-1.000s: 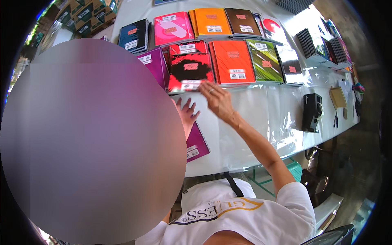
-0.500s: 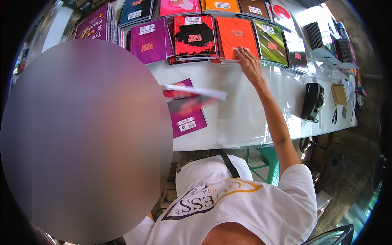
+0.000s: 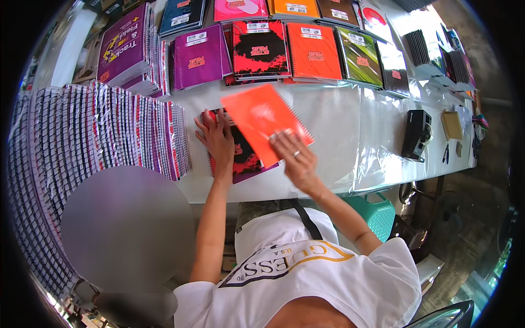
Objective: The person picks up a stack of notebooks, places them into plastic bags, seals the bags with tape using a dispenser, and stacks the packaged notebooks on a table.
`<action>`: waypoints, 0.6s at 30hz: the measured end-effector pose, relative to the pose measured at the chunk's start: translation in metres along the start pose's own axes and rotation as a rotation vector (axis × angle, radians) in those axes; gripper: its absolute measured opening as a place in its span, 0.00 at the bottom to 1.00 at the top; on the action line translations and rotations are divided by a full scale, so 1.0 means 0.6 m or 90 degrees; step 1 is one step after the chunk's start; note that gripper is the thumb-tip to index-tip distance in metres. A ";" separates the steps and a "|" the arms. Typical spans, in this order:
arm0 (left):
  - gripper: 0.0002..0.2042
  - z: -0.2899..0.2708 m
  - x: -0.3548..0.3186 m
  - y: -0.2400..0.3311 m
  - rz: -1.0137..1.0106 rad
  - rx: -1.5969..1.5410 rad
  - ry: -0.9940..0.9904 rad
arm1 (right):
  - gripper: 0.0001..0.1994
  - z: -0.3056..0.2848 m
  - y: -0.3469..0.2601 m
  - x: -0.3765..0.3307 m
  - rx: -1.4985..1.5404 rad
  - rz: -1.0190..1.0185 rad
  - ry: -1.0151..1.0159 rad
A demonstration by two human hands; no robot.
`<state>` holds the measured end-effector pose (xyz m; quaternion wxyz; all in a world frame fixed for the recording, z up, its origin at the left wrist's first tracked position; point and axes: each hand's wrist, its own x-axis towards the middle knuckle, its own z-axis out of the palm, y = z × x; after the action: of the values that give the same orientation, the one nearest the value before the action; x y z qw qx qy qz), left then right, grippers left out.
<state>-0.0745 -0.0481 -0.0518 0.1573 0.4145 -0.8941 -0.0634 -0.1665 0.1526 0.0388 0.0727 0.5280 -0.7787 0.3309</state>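
My right hand (image 3: 296, 161) grips an orange spiral notebook (image 3: 257, 112) by its near edge, thumb out of sight underneath. The notebook is held tilted in front of me, its coil toward the right. Fingers spread, my left hand (image 3: 217, 143) lies on a black-and-red spiral notebook (image 3: 244, 156), which the orange one partly covers. Beneath the black-and-red notebook, the edge of a purple notebook (image 3: 257, 174) shows. All of these are over the white table (image 3: 333, 126).
Rows of notebook piles line the far side, among them an orange pile (image 3: 314, 52) and a purple pile (image 3: 199, 60). Long stacks of spiral-bound notebooks (image 3: 109, 131) fill the left. A black tape dispenser (image 3: 418, 135) stands right; a green stool (image 3: 377, 213) is below the table edge.
My right hand has come back from the far orange pile with an orange notebook. The black-and-red notebook, blurred in motion before, now rests on the purple one under my left hand.
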 end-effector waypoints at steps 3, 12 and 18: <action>0.20 0.014 0.004 -0.055 -0.190 -0.589 0.091 | 0.26 0.064 -0.015 -0.070 -0.075 -0.051 -0.214; 0.26 -0.065 0.013 0.082 0.124 -0.357 0.016 | 0.28 -0.099 0.380 0.064 -0.190 0.162 0.084; 0.26 -0.013 0.088 0.316 -0.133 -0.995 -0.488 | 0.21 -0.149 0.576 0.013 -0.352 0.076 0.004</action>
<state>-0.2407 0.0345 0.0141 0.0783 0.2177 -0.5436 -0.8068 -0.4918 0.2765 -0.0403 0.1967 0.4403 -0.8690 0.1110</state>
